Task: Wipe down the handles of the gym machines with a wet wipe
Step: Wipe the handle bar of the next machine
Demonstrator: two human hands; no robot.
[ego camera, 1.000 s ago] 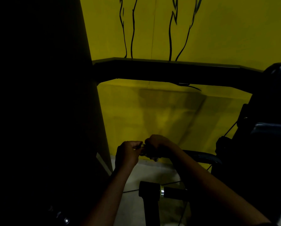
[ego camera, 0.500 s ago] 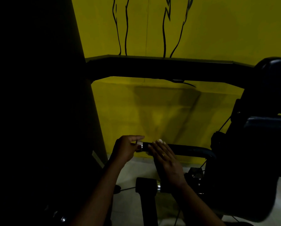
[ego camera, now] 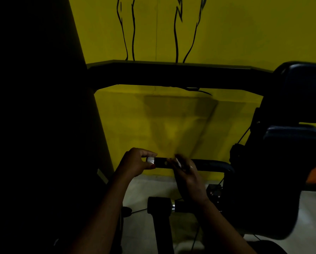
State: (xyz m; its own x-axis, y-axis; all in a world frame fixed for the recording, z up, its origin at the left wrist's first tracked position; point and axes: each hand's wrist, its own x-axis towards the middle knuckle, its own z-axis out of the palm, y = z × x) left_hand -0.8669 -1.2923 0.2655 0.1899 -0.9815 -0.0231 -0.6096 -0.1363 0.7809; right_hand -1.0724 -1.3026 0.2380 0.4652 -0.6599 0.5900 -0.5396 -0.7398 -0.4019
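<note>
— Black bar there, is that the handle [ego camera: 161,162] you are cleaning?

— Yes. It sticks out sideways, low down, in front of the yellow wall [ego camera: 172,116]. My left hand [ego camera: 135,162] pinches the silver cap [ego camera: 150,160] at its end to hold it steady.

— And the other one?

— My right hand [ego camera: 188,176] lies on the handle, a bit along from the cap. It is blurry (so is the small white bit [ego camera: 178,162] by my fingers), and I cannot tell if it grips, or if that bit is the wipe.

— How do you do it well?

— I think I should wrap the wipe right round, rub from the cap to the bend, and turn my wrist to get the under side too.

— What else is near?

— A thick black frame bar [ego camera: 172,74] above, dark seat pads [ego camera: 293,142] on my right, a second handle [ego camera: 159,206] lower down, and a pale floor [ego camera: 144,187]. The room is dim.
</note>
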